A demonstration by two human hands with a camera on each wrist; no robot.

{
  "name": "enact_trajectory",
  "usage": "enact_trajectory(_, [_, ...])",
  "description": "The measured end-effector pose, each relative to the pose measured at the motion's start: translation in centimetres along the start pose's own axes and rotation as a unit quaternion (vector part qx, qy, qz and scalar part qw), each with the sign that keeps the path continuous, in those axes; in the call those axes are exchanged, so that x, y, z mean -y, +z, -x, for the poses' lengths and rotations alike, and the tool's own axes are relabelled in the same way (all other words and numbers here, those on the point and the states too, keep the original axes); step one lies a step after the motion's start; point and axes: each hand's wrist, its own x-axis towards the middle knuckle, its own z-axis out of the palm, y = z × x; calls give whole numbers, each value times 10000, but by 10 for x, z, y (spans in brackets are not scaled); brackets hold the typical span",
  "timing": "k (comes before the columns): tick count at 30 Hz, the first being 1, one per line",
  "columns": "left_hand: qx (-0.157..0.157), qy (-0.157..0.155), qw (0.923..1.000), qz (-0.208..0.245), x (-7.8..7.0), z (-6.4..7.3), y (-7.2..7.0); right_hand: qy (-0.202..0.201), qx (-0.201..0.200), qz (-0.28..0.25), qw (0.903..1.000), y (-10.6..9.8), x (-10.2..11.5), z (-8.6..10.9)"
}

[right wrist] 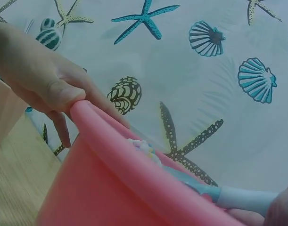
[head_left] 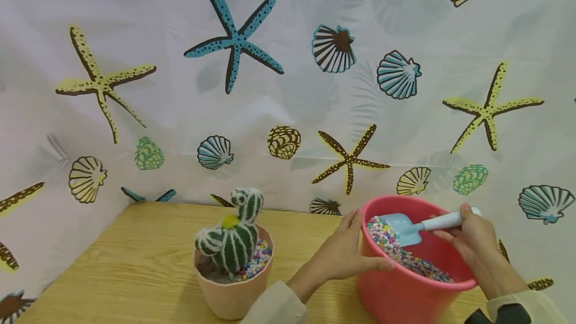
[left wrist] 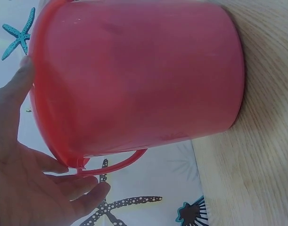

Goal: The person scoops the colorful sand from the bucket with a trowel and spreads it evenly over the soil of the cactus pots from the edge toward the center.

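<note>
My left hand [head_left: 335, 256] grips the near left rim of a pink bucket [head_left: 405, 291], the thumb along the rim and the fingers spread around its side. With my right hand [head_left: 477, 241] I hold the pale handle of a small light-blue hand shovel [head_left: 405, 229], which reaches into the bucket over multicoloured pebbles [head_left: 411, 259]. Part of the blade is covered by pebbles. In the right wrist view, pebbles [right wrist: 144, 149] show at the blade's end, just above the rim. The bucket's thin curved handle [left wrist: 118, 167] hangs beside my left fingers in the left wrist view.
Left of the bucket, a peach pot [head_left: 234, 296] holds a fuzzy green cactus [head_left: 234, 246] with a yellow flower. Coloured pebbles [head_left: 256, 264] cover its right part; brown soil [head_left: 209, 269] shows at the left. Behind the wooden table [head_left: 121, 264] hangs a seashell-print cloth [head_left: 288, 99].
</note>
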Motion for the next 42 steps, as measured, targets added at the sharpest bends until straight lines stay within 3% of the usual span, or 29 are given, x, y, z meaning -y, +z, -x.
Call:
enact_trajectory(4, [16,-15,10000,-1,0,1,-1,114,-138,-345,9992,1,2,0])
enact_trajectory(11, [22,-87,9999,97,-1,2,-3,335,-16,-1256,9915,-2,5,-1])
enact_trajectory(19, [63,-106,9996,239,1,2,-5,240,-103,-1225,9921,3,6,2])
enact_trajectory(27, [-21,-59,9998,203,3,1,-4,535,94,-2207,9738,1,9,2])
enact_trajectory(34, [-248,1,9993,270,4,4,2,538,399,-2549,9646,-1,6,2])
enact_trajectory(37, [-268,27,9993,256,3,6,5,536,347,-2747,9594,-2,6,3])
enact_trajectory(42, [-307,124,9989,322,4,8,5,520,256,-2780,9588,-1,5,5])
